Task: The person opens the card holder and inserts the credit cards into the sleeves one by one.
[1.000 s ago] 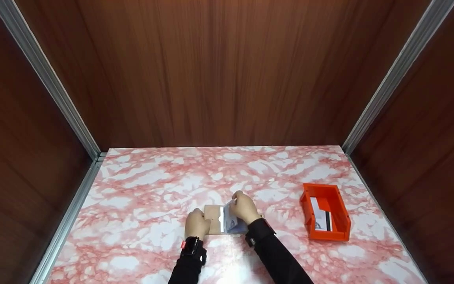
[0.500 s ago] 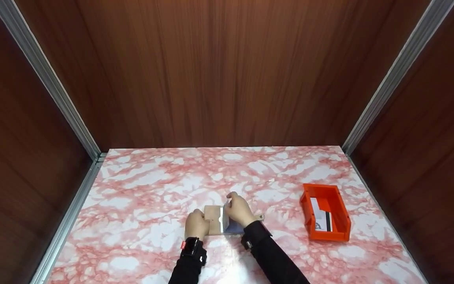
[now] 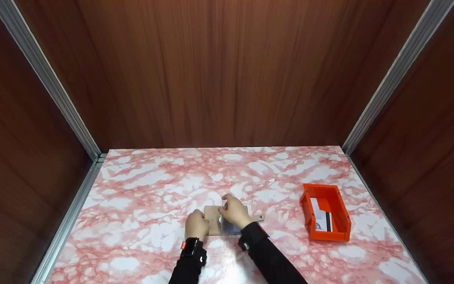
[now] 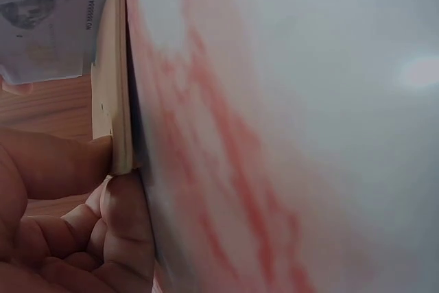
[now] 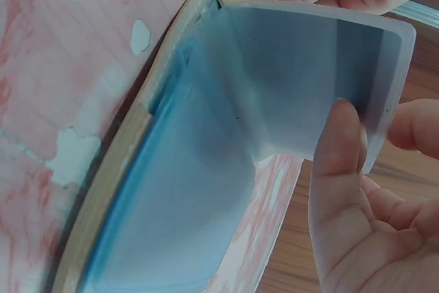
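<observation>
Right hand [image 3: 233,212] has moved left, folding the blue sleeve [image 5: 302,80] it pinches | left hand [image 3: 196,224] grips wallet [image 3: 212,215] edge | red bin [image 3: 325,212] sits well apart

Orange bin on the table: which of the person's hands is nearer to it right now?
Right. The right hand grips the clear card sleeve left of the orange bin; the left hand holds the tan holder, farther left still.

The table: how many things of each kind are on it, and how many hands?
Tan card holder with clear sleeves: 1
Orange bin: 1
Cards in the bin: at least 2, exact count unclear
Hands: 2, the left hand and the right hand
Total: at least 6
</observation>
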